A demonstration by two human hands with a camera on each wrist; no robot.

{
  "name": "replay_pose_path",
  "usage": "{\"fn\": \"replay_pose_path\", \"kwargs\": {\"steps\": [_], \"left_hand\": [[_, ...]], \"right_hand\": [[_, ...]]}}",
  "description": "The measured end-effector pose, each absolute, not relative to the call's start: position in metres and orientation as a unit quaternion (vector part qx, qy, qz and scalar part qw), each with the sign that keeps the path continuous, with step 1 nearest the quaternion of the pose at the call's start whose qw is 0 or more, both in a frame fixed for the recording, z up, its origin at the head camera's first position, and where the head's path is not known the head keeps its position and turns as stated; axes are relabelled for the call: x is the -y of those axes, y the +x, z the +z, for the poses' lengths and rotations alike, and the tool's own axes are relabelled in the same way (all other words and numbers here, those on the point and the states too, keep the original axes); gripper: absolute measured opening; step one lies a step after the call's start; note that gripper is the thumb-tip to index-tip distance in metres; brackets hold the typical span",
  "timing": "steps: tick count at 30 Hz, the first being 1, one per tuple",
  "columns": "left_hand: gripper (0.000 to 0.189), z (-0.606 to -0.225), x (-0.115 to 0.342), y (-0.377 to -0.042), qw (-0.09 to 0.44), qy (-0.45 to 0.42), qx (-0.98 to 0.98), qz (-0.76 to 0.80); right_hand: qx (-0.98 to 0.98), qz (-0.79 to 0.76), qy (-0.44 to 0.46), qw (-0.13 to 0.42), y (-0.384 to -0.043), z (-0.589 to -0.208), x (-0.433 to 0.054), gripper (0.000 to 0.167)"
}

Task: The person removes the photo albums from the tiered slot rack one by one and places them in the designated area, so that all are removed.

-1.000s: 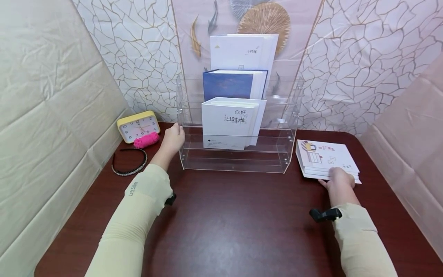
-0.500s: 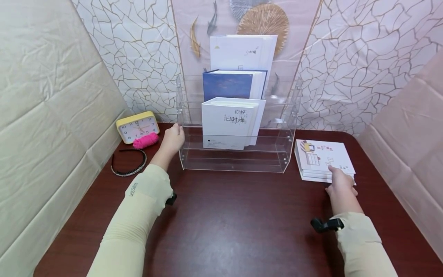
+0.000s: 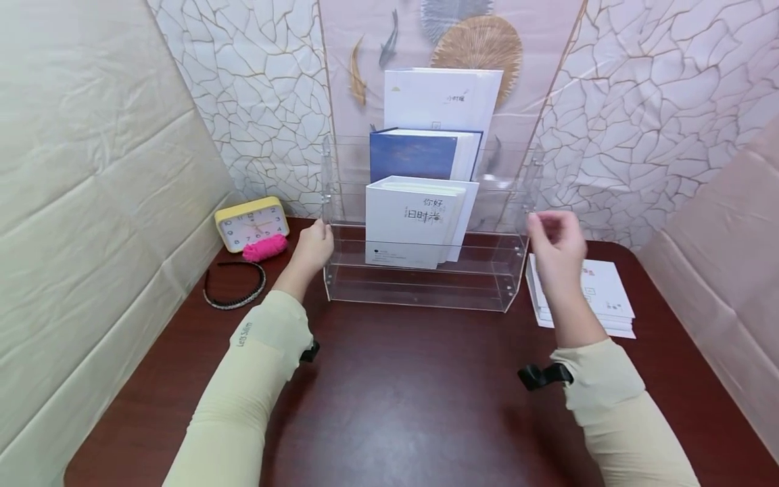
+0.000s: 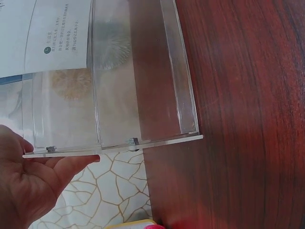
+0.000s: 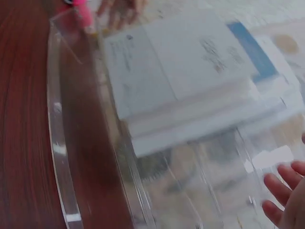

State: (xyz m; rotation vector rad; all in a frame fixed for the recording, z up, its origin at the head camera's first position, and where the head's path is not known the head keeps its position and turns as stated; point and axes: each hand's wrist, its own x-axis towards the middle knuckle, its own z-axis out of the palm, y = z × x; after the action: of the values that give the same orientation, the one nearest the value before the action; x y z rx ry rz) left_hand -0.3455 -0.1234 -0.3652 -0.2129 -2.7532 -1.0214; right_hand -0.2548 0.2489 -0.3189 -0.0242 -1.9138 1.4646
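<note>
A clear acrylic rack point(image 3: 420, 294) with several tiers stands at the back of the table. It bears a white book point(image 3: 402, 226) in front, a blue-covered book point(image 3: 414, 154) behind it and a tall white book point(image 3: 420, 95) at the top. My left hand point(image 3: 314, 245) grips the rack's left side panel; in the left wrist view that hand point(image 4: 28, 181) has the panel's edge between thumb and fingers. My right hand point(image 3: 558, 250) is raised beside the right side panel, fingers loosely bent and holding nothing. A stack of white books point(image 3: 602, 297) lies flat, partly hidden behind it.
Left of the rack are a yellow-framed clock point(image 3: 252, 223), a bundle of pink yarn point(image 3: 265, 247) and a dark headband point(image 3: 237, 304). The dark red table point(image 3: 389, 392) stretches in front, with covered walls at both sides.
My right hand has let go of the stack of white books and moved up and left to the rack's right side. My left hand keeps its grip on the rack.
</note>
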Motion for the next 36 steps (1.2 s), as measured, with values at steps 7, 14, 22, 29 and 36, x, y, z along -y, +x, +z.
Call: {"fn": "replay_pose_path", "kwargs": {"steps": [7, 14, 22, 29, 36], "left_hand": [[0.035, -0.368, 0.114, -0.346, 0.103, -0.077, 0.930, -0.344], [0.036, -0.369, 0.112, -0.345, 0.101, -0.075, 0.932, -0.339], [0.035, -0.367, 0.117, -0.345, 0.103, -0.066, 0.934, -0.336], [0.031, -0.367, 0.119, -0.347, 0.111, -0.067, 0.933, -0.336], [0.030, -0.367, 0.121, -0.347, 0.113, -0.066, 0.933, -0.336]], "right_hand": [[0.829, 0.517, 0.050, 0.207, -0.281, -0.323, -0.219, 0.052], [0.849, 0.493, 0.032, 0.186, -0.298, -0.330, -0.205, 0.058], [0.856, 0.476, 0.022, 0.198, -0.304, -0.337, -0.184, 0.066], [0.842, 0.479, -0.004, 0.247, -0.307, -0.338, -0.168, 0.065], [0.849, 0.462, 0.015, 0.256, -0.310, -0.327, -0.159, 0.065]]}}
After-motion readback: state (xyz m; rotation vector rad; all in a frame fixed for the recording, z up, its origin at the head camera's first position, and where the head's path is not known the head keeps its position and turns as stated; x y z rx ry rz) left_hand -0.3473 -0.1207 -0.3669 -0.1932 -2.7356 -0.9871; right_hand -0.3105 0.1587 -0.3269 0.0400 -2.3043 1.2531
